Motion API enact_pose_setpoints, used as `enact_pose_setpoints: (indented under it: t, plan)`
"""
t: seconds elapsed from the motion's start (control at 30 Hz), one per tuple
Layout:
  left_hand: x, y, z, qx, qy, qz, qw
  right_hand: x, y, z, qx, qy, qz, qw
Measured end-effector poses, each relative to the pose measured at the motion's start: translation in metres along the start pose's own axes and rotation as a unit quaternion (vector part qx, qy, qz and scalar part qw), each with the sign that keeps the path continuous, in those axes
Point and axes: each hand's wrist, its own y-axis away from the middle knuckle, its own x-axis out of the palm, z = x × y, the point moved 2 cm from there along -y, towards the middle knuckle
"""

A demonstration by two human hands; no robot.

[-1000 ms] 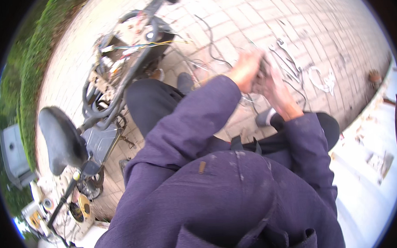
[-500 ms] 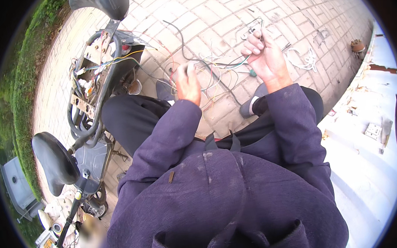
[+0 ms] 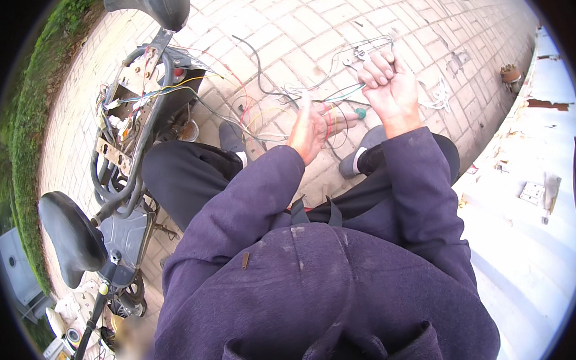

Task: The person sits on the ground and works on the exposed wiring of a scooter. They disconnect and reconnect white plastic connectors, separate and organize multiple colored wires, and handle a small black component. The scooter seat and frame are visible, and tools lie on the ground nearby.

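My right hand (image 3: pixel 391 81), upper right of centre, is clenched on a bunch of thin wires (image 3: pixel 336 96). The wires run leftward and slightly down across my open left hand (image 3: pixel 313 125) at frame centre, then on toward the stripped scooter frame (image 3: pixel 136 115) at upper left.

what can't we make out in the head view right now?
- Right hand: closed fist hides how the wires sit inside it.
- Left hand: strands across the palm too thin to separate.
- Stripped scooter frame: connectors too small.
- Lower-left corner: blurred clutter, cut by the fisheye rim.
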Motion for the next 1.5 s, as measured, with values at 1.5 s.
enact_pose_setpoints:
  t: [1.5]
  plan:
    - [0.002, 0.037, -0.077, 0.148, -0.144, -0.191, 0.960, -0.011, 0.015, -0.066, 0.166, 0.384, 0.017, 0.908]
